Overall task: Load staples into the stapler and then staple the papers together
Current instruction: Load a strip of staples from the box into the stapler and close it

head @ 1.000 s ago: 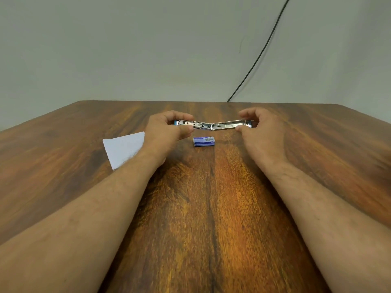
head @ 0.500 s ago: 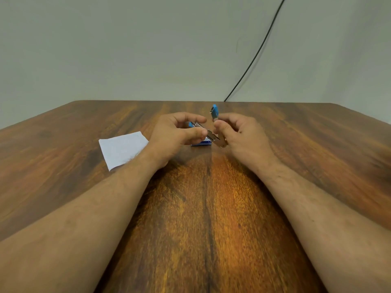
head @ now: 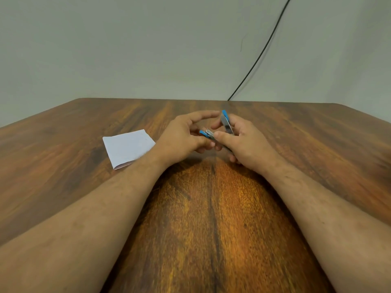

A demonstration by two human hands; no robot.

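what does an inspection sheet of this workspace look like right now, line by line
surface: brown wooden table, strong grain.
job's things: stapler held above the table in both hands, part-folded, one blue-tipped arm raised, the other pointing left; folded white papers flat on the table beside the left forearm, untouched; staple box not visible.
clutter: nothing seen.
grippers: left hand grips the stapler's lower end; right hand holds the raised arm, thumb across the metal.
cables: one black cable runs down the wall behind the table's far edge.
surroundings: plain pale wall.
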